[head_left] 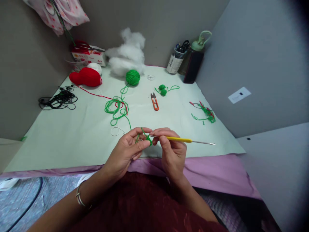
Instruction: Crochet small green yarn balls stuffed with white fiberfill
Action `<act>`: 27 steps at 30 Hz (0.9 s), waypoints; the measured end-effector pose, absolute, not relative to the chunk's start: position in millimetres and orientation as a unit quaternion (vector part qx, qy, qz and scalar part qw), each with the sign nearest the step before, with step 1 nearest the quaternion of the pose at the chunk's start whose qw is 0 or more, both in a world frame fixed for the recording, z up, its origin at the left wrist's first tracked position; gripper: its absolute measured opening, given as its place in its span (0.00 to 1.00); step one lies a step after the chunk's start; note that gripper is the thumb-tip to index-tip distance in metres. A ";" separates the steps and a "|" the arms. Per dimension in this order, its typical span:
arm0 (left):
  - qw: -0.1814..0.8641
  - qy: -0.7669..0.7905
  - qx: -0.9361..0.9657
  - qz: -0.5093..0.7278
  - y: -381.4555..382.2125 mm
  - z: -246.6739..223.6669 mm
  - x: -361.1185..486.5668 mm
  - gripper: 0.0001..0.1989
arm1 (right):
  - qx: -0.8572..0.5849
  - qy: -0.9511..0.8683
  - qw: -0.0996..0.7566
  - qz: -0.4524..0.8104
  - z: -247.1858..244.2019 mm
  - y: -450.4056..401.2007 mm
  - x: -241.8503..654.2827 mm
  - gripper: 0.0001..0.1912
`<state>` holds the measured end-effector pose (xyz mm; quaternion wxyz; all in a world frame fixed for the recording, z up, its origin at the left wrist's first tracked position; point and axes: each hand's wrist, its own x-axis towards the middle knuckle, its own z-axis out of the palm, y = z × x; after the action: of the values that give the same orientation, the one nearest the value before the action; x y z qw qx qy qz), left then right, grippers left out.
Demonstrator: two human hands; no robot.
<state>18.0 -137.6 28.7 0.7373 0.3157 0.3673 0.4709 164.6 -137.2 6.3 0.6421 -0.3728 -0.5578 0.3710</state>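
My left hand pinches a small green crochet piece between thumb and fingers, with green yarn passing over its forefinger. My right hand is closed on the yellow handle of a crochet hook; one metal end points right, the other reaches the green piece. The hook's left tip is partly hidden by fingers and yarn. From my left hand the strand runs up to loose green loops and a green yarn ball. Orange thread snips lie beyond my hands.
Red yarn, black cords and white stuffing lie at the back and left. Two small green balls lie behind the snips. Yarn scraps, a pen cup, a phone and a bottle are right.
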 end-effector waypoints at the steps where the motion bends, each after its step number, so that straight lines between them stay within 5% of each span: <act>1: 0.738 0.368 0.316 0.470 -137.3 27.8 18.0 0.16 | -0.381 -0.561 0.642 0.357 6.9 -136.8 165.1 0.08; 27: 0.766 0.349 0.275 0.464 -135.2 24.5 16.0 0.10 | -0.360 -0.585 0.647 0.333 16.8 -140.9 173.7 0.11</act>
<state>16.0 -135.2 24.5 0.7664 0.2751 0.3492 0.4638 173.7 -140.9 16.8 0.6466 -0.3597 -0.5845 0.3329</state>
